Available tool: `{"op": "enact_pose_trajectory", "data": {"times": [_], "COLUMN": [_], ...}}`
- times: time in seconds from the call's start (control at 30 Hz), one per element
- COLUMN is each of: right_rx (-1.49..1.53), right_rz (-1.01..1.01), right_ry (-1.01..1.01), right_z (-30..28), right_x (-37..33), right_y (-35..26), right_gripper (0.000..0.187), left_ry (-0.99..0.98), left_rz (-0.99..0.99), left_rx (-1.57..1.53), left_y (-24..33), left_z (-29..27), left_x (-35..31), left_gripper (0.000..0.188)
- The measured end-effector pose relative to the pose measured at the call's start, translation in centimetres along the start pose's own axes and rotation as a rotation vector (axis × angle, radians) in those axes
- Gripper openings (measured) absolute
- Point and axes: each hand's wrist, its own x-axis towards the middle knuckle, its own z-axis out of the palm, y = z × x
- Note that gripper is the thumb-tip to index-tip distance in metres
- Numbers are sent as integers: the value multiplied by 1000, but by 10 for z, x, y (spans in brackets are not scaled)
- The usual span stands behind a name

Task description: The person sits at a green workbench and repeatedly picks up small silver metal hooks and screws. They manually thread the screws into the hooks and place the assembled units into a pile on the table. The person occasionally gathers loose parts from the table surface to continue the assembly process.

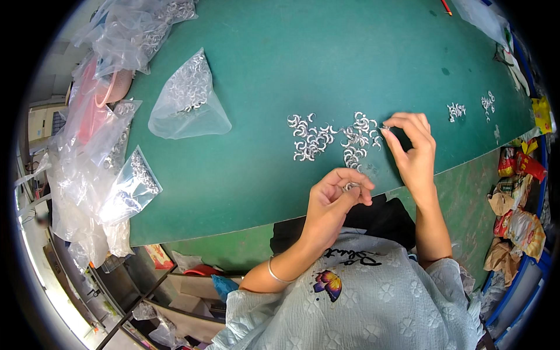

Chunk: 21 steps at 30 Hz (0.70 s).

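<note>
Crescents (313, 143) of silvery metal lie loosely heaped before you on the green table (251, 186) in the head view. Your left hand (335, 193) curls around a few more; your right hand (417, 150) pinches a small silvery piece (385, 128) between thumb and forefinger, just beside the heap. A clear bag (188, 121) sits farther left.

Left hand (331, 201) cupped, fingers (352, 175) loosely curled, right hand (416, 149) arched, thumb (394, 145) and forefinger (399, 123) pinched at the tips

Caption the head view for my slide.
The left hand holds silvery curved pieces, the right hand beside a loose pile on the green table.
</note>
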Motion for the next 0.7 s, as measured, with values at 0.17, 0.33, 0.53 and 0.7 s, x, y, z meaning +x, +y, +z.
{"op": "enact_pose_trajectory", "data": {"times": [0.17,0.33,0.53,0.7], "right_rx": [919,1203,1100,1011], "right_rz": [557,458,360,304], "right_ry": [-96,-173,-156,-170], "right_z": [-10,-14,-20,-23], "right_x": [-17,-30,-32,-31], "right_y": [-25,-35,-39,-40], "right_gripper": [10,16,16,15], "left_ry": [116,102,70,84], "left_rz": [76,262,368,389], "left_rx": [147,272,430,477], "left_y": [0,0,4,6], "left_z": [12,19,22,23], "left_x": [5,9,4,2], "left_gripper": [23,21,20,17]}}
